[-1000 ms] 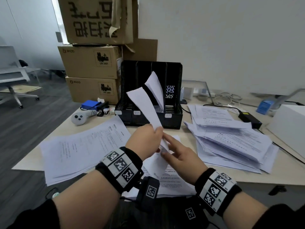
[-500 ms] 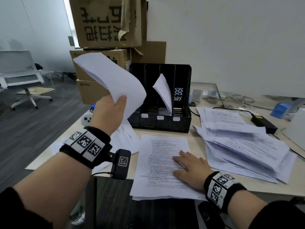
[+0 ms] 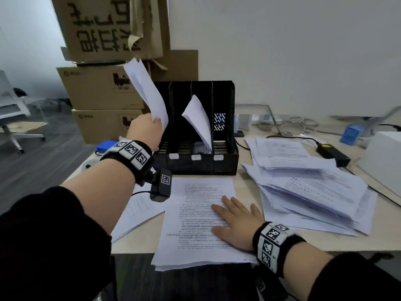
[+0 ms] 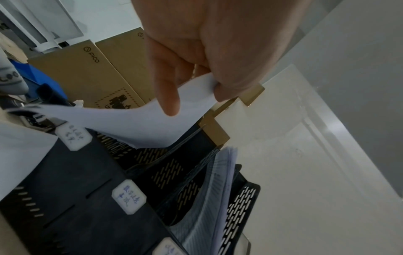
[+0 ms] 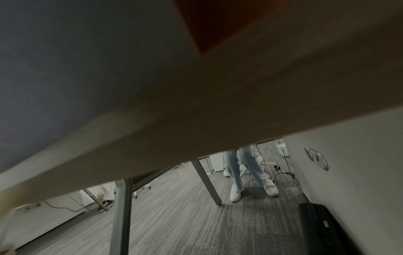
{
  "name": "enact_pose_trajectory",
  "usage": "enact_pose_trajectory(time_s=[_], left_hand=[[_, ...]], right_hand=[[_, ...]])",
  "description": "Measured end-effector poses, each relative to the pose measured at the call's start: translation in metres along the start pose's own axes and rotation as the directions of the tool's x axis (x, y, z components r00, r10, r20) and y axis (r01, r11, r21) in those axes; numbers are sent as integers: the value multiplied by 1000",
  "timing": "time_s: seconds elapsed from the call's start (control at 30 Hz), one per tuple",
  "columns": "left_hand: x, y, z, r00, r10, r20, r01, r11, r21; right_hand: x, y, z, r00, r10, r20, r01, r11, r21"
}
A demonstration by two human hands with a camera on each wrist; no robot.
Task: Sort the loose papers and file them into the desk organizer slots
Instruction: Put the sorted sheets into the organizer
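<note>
A: Sheet (image 3: 147, 92) is mid-frame left in head view, tilted, lower end over the leftmost slots of the organizer (image 3: 195, 164). Not in a slot yet.
B: Grip?
A: Left hand (image 3: 144, 131) pinches its bottom edge, thumb (image 4: 229, 86) one side, fingers (image 4: 167, 96) curled on the other.
B: Right hand?
A: Right hand (image 3: 236, 224) lies flat, fingers straight and slightly apart, pressing the printed stack (image 3: 195, 213) at lower centre, front edge of desk (image 3: 138, 237). Right wrist cam only shows the desk underside (image 5: 196, 107) and floor.
B: Organizer contents?
A: Papers (image 3: 199, 118) already leaning in the 3rd slot from left. Loose pile (image 3: 308, 187) at right of frame, more sheets (image 3: 138, 209) under the left forearm. Boxes (image 3: 97, 90) upper left.
</note>
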State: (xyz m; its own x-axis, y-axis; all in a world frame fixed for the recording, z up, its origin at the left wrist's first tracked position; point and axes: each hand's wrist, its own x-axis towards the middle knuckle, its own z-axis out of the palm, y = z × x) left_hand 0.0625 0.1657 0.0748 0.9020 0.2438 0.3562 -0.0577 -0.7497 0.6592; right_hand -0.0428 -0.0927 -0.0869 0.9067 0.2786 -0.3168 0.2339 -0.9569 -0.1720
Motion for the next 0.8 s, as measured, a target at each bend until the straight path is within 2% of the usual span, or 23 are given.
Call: enact_pose_trajectory(time_s=[0.1,0.23,0.47,0.8], left_hand=[[21,-1,17,997,-12,72,9,999,35],[41,-7,38,995,-31,92,16,986,164],[55,-29,80,985,-107,135,96,992,86],[56,-40,84,995,47,-83,-41,997,69]], right_hand=[[-1,1,1,1000,-8,-6,8,1000,-8],[-1,1,-1,1000,-26,5,26,1000,-5],[1,6,1,999,-28,15,27,999,17],[-2,4,0,999,-31,-10,31,999,17]])
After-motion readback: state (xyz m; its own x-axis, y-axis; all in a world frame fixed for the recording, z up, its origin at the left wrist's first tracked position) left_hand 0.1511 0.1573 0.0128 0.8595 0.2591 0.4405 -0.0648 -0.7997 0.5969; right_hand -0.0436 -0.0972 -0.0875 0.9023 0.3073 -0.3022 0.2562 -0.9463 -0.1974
